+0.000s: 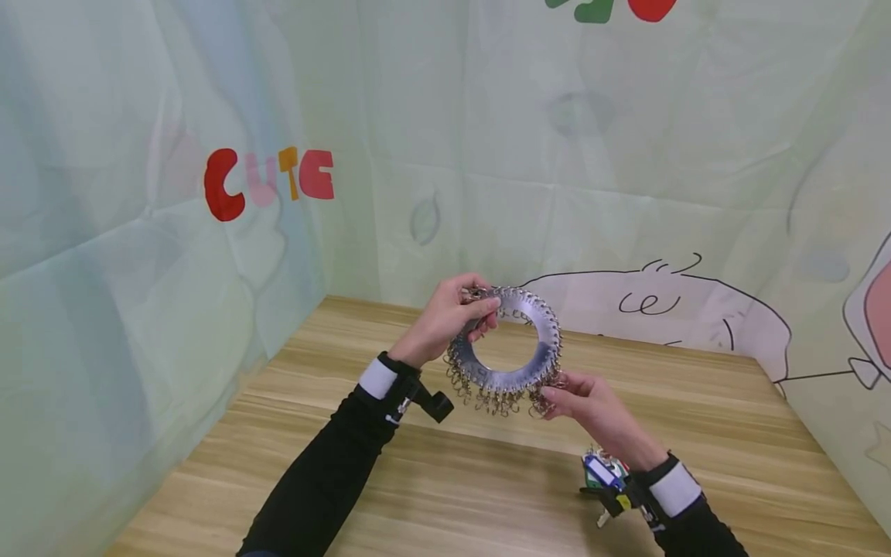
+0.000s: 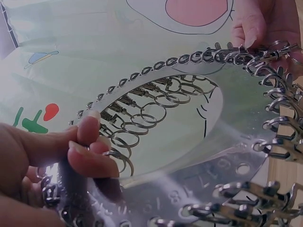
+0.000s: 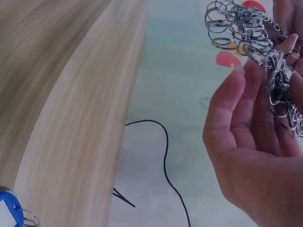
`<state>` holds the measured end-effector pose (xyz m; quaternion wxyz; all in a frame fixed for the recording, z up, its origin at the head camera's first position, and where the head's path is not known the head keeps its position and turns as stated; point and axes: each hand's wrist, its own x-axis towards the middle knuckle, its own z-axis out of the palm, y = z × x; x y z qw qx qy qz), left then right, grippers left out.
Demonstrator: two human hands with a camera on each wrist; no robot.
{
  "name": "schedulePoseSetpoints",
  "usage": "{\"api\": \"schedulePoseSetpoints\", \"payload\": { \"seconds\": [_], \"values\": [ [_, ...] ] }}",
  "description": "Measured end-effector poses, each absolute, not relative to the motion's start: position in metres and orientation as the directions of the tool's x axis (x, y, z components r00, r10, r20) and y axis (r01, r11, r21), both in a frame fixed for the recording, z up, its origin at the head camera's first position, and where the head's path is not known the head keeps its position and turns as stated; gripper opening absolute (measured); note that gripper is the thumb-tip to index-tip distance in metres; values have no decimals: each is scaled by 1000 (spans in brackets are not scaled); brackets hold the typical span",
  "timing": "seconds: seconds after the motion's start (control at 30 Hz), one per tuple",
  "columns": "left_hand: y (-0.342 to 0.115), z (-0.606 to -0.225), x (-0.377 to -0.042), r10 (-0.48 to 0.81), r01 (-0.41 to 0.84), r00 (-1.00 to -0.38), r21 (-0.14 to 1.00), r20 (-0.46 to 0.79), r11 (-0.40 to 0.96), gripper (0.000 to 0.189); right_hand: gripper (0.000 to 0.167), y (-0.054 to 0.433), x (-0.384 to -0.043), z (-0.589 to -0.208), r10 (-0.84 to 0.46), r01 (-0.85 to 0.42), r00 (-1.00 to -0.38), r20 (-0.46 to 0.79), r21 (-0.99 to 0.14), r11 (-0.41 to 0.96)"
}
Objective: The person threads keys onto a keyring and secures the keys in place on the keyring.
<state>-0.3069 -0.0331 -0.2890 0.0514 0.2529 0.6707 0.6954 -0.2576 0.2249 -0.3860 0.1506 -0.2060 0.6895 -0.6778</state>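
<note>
A flat, shiny metal ring (image 1: 550, 336), with numbers stamped on its face, is held up above the table. Small snap clips with split rings (image 2: 279, 125) hang all round its edge from little holes. My left hand (image 1: 445, 313) pinches the ring's upper left side, thumb on the flat face. At the lower right edge, my right hand (image 1: 592, 406) holds some of the clips between thumb and fingers. In the right wrist view, the dangling clips and split rings (image 3: 279, 92) lie against the right hand's fingers (image 3: 227, 104).
On the wooden table (image 1: 473, 472), below the right wrist, lies a bunch of keys with coloured tags (image 1: 602, 470), partly covered by the wrist camera. A printed cloth (image 1: 459, 155) with cartoon drawings and letters stands behind and at both sides.
</note>
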Motion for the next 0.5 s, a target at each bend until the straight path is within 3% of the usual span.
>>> {"api": "schedulePoseSetpoints", "payload": {
  "seconds": [0.5],
  "values": [
    [-31,-289,-306,416,271,-863,958,286,-97,8,19,225,-257,-389,-522,-95,-850,72,-995,16]
  ]
}}
